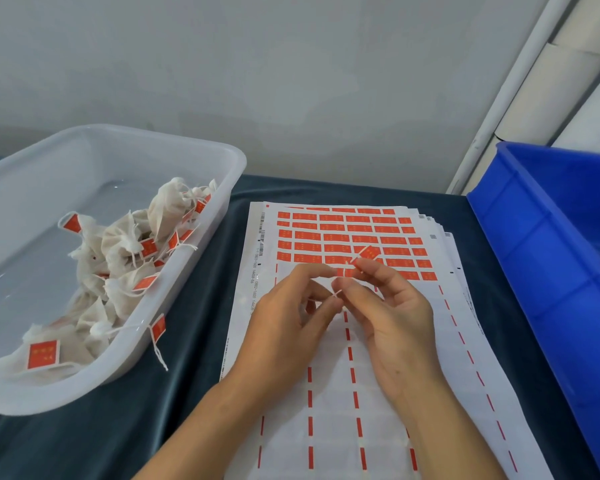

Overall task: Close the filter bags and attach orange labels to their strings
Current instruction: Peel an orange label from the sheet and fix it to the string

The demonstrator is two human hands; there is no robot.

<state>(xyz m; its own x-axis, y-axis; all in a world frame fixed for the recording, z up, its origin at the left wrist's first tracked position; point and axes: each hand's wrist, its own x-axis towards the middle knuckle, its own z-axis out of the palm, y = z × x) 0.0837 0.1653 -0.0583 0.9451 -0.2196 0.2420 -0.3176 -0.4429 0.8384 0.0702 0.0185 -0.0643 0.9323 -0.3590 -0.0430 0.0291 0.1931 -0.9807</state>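
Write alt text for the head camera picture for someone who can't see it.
Two hands, left hand and right hand, pinch a white string and an orange label above a label sheet; a clear tub of labelled bags sits left.

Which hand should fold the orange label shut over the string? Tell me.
Right. The right hand already pinches the label above the sheet; the left hand holds the string.

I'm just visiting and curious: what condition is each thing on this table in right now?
Left hand: pinches the string.
Right hand: pinches an orange label, peeled off.
Label sheet: lower rows already stripped.
Filter bags: closed, labelled, piled up.
White tub: holds the bags.
Blue crate: contents out of sight.
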